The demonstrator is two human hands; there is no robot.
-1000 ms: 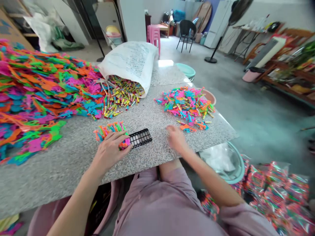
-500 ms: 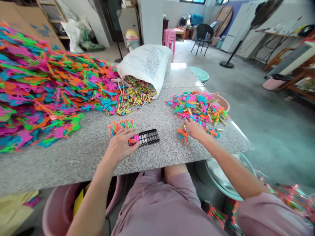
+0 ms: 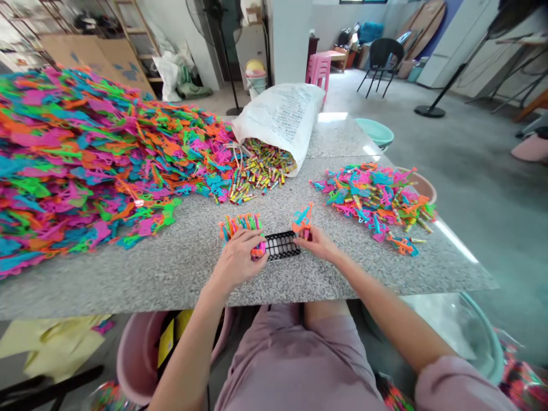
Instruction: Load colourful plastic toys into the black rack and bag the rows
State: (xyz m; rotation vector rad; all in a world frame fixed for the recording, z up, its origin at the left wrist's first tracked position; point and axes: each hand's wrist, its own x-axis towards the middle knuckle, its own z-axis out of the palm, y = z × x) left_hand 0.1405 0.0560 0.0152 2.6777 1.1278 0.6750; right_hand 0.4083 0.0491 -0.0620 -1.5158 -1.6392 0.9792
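A black grid rack [image 3: 282, 246] lies on the speckled stone table in front of me. Its left part is filled with a row of small upright plastic toys [image 3: 242, 221] in orange, green, blue and pink. My left hand [image 3: 240, 256] curls over the near side of that row, thumb and fingers around the toys at the rack's left end. At the rack's right end is my right hand [image 3: 319, 244], pinching a few blue and orange plastic toys [image 3: 302, 218] that stick up above the fingers. The fingertips partly hide what they grip.
A large heap of bright plastic toys [image 3: 103, 165] covers the table's left. Behind the rack, a white sack [image 3: 278, 117] spills small yellow tubes [image 3: 261, 171]. A smaller toy pile [image 3: 377, 191] lies at right. Below the table edge stand a pink tub [image 3: 132, 354] and a green basin [image 3: 479, 319].
My right hand has moved left from the smaller pile to the rack, bringing toys with it. My left hand stays on the row in the rack. The view has turned left.
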